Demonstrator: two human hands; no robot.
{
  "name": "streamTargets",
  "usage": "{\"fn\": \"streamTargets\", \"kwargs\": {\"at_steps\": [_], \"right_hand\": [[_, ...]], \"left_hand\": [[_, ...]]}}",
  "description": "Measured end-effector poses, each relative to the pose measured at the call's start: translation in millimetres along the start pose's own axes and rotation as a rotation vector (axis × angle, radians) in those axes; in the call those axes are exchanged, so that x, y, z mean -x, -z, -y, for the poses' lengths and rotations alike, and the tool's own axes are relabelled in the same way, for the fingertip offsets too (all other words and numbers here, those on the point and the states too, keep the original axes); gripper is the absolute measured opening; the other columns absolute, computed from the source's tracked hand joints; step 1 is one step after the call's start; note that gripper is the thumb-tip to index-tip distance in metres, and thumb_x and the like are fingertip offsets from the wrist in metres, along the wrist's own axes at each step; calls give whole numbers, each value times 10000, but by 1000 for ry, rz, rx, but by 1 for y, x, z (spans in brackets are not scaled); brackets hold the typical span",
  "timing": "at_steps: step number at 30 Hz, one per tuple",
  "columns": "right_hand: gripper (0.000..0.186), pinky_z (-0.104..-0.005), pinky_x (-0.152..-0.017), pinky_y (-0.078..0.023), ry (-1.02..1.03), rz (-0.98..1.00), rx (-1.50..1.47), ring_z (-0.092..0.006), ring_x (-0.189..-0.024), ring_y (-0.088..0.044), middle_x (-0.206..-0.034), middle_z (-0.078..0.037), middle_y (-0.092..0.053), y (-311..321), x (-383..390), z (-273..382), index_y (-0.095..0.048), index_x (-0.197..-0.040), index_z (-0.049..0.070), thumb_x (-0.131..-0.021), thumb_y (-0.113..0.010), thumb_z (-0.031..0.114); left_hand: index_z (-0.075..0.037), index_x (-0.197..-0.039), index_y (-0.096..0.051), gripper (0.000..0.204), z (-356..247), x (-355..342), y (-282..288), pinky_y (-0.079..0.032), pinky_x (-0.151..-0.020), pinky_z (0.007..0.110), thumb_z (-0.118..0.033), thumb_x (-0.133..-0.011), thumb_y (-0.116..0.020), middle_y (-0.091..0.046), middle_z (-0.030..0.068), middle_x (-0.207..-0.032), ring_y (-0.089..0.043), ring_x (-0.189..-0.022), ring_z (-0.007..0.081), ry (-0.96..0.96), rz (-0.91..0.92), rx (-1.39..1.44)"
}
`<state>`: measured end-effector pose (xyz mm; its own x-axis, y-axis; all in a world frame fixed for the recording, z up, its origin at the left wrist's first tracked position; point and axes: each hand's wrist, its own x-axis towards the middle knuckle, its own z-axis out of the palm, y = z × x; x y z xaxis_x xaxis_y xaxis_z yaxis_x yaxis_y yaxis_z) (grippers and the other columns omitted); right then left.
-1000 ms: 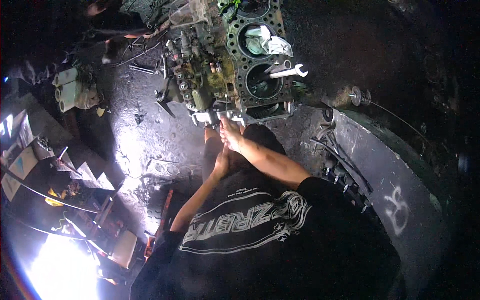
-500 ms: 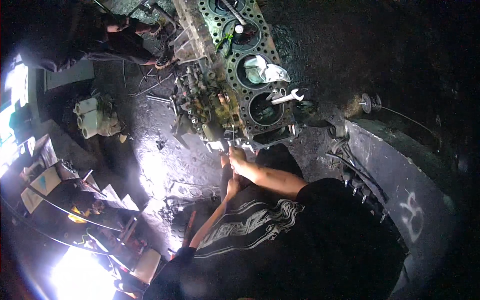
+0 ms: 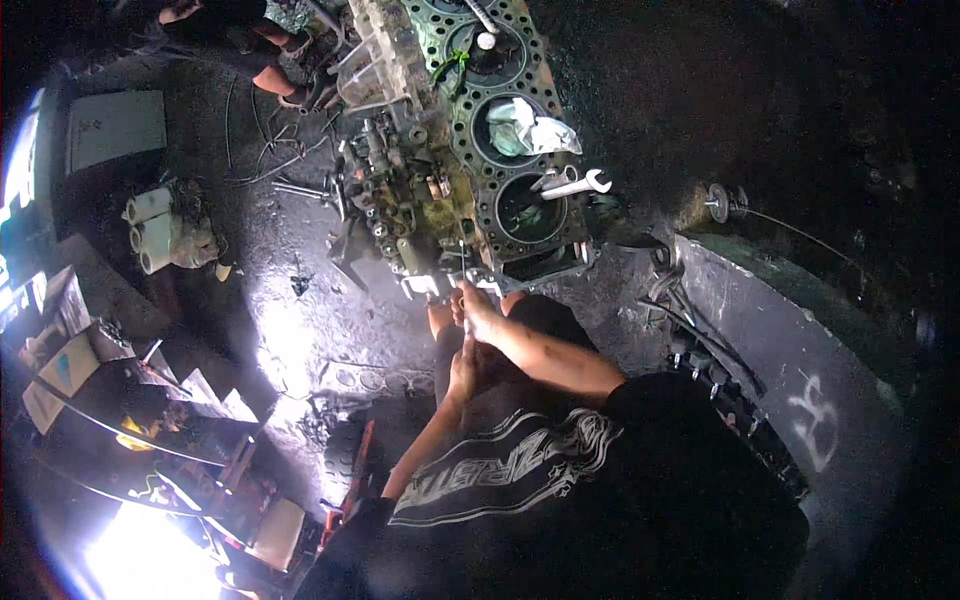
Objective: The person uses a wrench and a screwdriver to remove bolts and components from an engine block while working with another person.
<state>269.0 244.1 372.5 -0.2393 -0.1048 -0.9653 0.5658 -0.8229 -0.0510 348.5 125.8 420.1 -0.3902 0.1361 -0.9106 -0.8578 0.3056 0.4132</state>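
My right hand [image 3: 475, 315] is closed around a slim metal tool [image 3: 462, 260] at the front edge of a greasy engine block [image 3: 450, 215]. Just below, my left hand [image 3: 462, 375] is closed on what looks like the lower part of the same tool, partly hidden by my fingers. The block has a pump assembly [image 3: 395, 200] along its left side and several open cylinder bores. A large wrench [image 3: 575, 185] rests over the nearest bore, a crumpled white rag [image 3: 540, 135] lies in the one beyond, and a green object [image 3: 452, 68] sits farther up.
Loose tools [image 3: 305, 190] and pale cylindrical parts [image 3: 155, 230] lie on the floor at left. A co-worker's legs [image 3: 270, 75] are at upper left. A cluttered rack [image 3: 130, 390] stands lower left; a grey panel [image 3: 770, 330] with hoses is at right.
The view has shifted, so the engine and my hands appear lower and more of the engine's far end shows. My hands keep their grip. The co-worker's legs have moved slightly.
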Motion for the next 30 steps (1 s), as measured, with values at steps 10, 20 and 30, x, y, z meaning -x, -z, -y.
{"fn": "streamTargets", "kwargs": {"at_steps": [10,20,30], "right_hand": [[639,-354,-735,-426,-54,355,219,-209,-859,-656,-926,-79,-721,19,17,30,-663,-954,95,-948,-317,632],[621,-395,-702,-542,-99,366,25,-250,-817,-692,-903,-138,-705,15,28,18,-602,-925,67,-914,-416,660],[373,-232,-326,-275,-62,280,-173,-78,-411,-384,-574,51,-391,2,16,-11,-480,-806,139,-946,-564,475]], "left_hand": [[-82,-941,-518,263,-54,56,16,-378,-536,250,-331,-1018,-476,-467,-14,-681,-425,-580,78,-110,19,12],[-94,-898,-582,309,-56,24,7,-358,-516,238,-328,-1033,-431,-490,-35,-673,-431,-556,74,9,31,-50],[-17,-1170,-621,430,-59,20,10,-447,-807,309,-375,-1029,-428,-636,73,-961,-560,-894,166,3,62,-186]]}}
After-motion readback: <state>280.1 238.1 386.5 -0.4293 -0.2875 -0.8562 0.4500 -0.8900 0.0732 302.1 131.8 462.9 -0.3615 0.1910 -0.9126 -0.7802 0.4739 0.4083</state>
